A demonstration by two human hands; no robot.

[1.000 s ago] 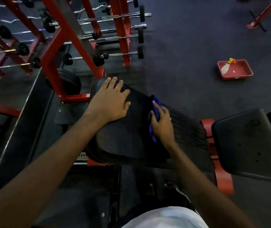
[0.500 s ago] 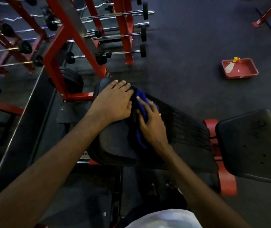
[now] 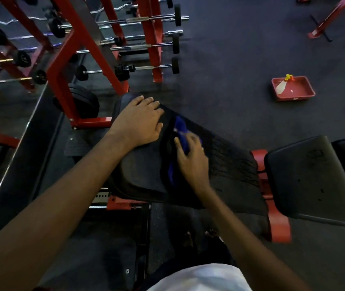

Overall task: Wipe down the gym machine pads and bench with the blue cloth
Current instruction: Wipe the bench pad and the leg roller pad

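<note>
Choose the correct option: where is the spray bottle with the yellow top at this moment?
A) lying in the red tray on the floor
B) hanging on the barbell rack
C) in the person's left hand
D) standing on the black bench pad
A: the spray bottle lies on its side inside the red tray, which sits on the floor away from the bench.

Single head-worn wide-angle view, looking steeply down and forward, close above bench pad (image 3: 146,169)
</note>
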